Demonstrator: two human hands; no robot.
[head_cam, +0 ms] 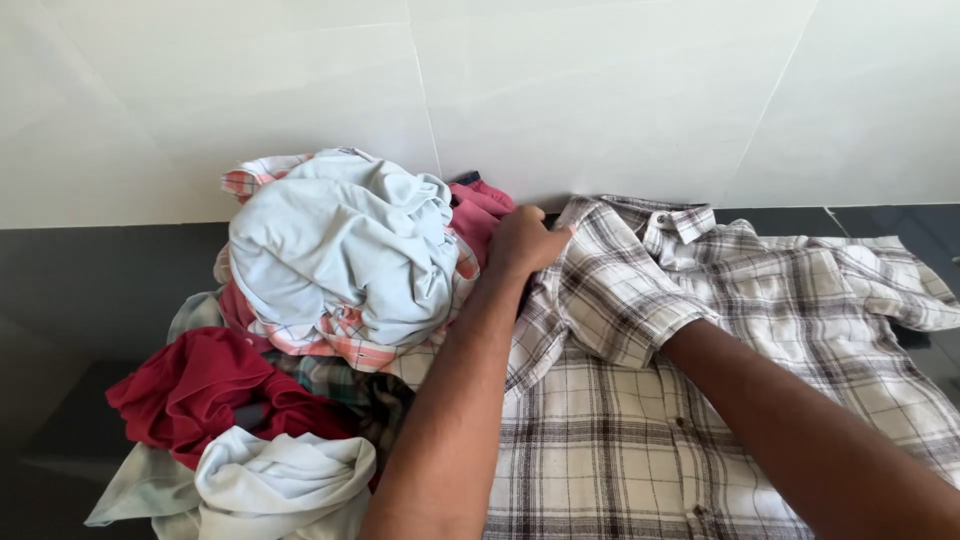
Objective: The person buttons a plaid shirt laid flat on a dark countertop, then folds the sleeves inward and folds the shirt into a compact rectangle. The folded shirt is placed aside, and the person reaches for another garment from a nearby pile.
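Folding appears to be the step in hand, judged from how the plaid shirt lies spread on the dark counter, button side up, collar toward the pale tiled wall. The left hand is closed on the shirt's left shoulder edge, pinching the cloth near the collar, at the far side of the counter. The right hand is not visible: only the right forearm shows, running under the folded-over short sleeve, so whether those fingers grip anything cannot be told.

As a judgement, the next move calls for a steady pull on the pinched shoulder while the hidden hand keeps the sleeve flat, so the fold stays straight and the cloth does not bunch against the pile.

Counted: one plaid shirt laid out, two arms, one hand in sight. Just beside the shirt, to the left, sits one heap of loose clothes. In it there are a pale blue garment on top, an orange-checked piece beneath it, a pink item touching the wall, a dark red garment, a dark green plaid piece, and a white cloth at the near edge. That makes at least six pieces; more may be buried.
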